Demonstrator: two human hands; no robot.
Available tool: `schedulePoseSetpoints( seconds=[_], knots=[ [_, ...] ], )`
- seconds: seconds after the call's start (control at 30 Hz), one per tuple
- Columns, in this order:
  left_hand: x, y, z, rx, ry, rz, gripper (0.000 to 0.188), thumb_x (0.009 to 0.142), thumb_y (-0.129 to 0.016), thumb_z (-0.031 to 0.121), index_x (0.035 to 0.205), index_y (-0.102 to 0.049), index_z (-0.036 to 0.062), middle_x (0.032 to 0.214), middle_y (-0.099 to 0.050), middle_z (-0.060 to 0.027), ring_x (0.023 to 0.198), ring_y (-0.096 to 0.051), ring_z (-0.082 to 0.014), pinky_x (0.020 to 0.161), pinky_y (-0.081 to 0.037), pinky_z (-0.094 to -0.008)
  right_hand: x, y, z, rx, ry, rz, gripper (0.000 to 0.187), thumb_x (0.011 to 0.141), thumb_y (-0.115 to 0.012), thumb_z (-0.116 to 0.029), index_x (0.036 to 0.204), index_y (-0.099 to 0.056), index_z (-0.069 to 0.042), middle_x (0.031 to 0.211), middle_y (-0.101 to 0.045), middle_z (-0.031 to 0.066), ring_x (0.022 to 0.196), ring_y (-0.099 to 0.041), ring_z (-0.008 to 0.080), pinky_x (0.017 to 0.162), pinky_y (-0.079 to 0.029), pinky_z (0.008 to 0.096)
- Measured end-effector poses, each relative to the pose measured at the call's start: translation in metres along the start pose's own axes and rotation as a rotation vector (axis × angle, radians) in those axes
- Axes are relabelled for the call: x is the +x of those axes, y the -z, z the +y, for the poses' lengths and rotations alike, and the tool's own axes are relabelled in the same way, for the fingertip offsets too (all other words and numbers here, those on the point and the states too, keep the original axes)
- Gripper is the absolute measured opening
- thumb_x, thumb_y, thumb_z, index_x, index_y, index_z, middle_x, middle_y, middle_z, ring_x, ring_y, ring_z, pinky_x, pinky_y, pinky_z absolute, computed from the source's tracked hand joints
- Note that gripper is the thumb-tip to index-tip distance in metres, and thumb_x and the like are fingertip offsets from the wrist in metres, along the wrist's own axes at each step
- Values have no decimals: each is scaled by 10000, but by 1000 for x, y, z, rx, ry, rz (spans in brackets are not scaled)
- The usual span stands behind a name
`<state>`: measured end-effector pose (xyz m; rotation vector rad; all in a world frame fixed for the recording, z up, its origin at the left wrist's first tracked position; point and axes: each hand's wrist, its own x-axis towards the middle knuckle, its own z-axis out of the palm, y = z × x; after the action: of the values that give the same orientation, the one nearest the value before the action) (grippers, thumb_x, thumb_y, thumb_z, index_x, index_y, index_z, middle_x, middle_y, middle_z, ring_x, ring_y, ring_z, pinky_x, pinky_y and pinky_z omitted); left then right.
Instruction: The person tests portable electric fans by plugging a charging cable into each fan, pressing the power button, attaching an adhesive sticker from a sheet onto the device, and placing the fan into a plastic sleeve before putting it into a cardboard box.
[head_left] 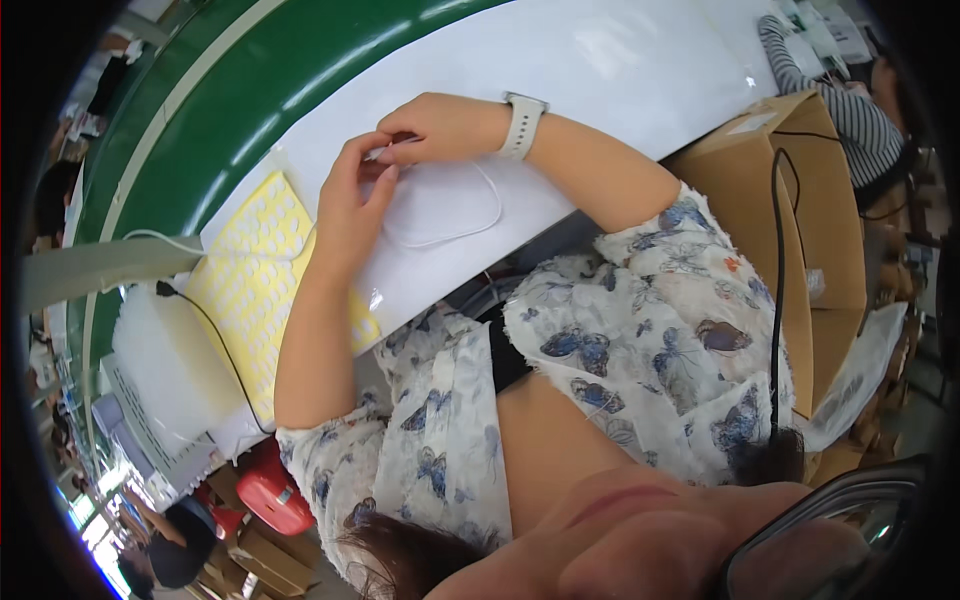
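My left hand [352,200] and my right hand [435,130] meet over the white tabletop [560,100], fingertips together. Between them is a small white piece, mostly hidden by the fingers, that seems to be the end of a thin white cable [499,205]. The cable loops out below my right hand and curves back toward my left wrist. Both hands have their fingers closed in a pinch. Beside my left forearm lies a yellow sheet [245,310] covered with rows of small white pieces. Another stretch of white cable [165,238] runs across its upper part.
A green conveyor belt [230,110] curves beyond the table. An open cardboard box [825,230] stands at the right, with a black cord [778,260] before it. A grey bar [110,270], stacked white sheets [150,360] and a red stool [273,498] are at left. Co-workers sit around.
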<state>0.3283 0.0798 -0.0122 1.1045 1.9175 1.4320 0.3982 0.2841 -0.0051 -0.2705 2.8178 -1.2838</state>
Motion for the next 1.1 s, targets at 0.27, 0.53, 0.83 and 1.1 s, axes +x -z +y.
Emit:
schedulePoseSetpoints(
  seconds=[0.27,0.53,0.83,1.1],
  knots=[
    [1,-3,-2,-23,52,3,337,973,-618,10,1306,-579,33,1185,-679,-96,1020,-681,-186,942,-530,-319,-3,3,-6,-19,-48,-46,259,979,-627,-274,994,-674,-19,844,-697,134,746,-641,258,703,-502,370],
    [1,-2,3,-33,56,-11,321,970,-615,2,1289,-590,20,1181,-677,-102,1031,-681,-193,938,-533,-320,-4,4,-6,-12,-35,-31,247,981,-624,-266,969,-666,-23,843,-697,131,752,-642,256,710,-501,374],
    [-1,0,-5,14,-8,-11,333,966,-620,8,1296,-583,29,1171,-684,-130,1015,-694,-219,918,-545,-335,0,2,-3,20,-11,-61,227,985,-631,-245,1034,-682,-29,888,-701,128,787,-635,235,745,-511,358],
    [0,2,-3,-52,22,23,597,967,-649,58,1474,-336,97,1068,-711,-128,936,-718,-250,864,-561,-352,2,27,3,332,-209,-146,260,1060,-564,-253,1082,-698,-32,732,-605,4,666,-553,98,654,-456,277]
  ],
)
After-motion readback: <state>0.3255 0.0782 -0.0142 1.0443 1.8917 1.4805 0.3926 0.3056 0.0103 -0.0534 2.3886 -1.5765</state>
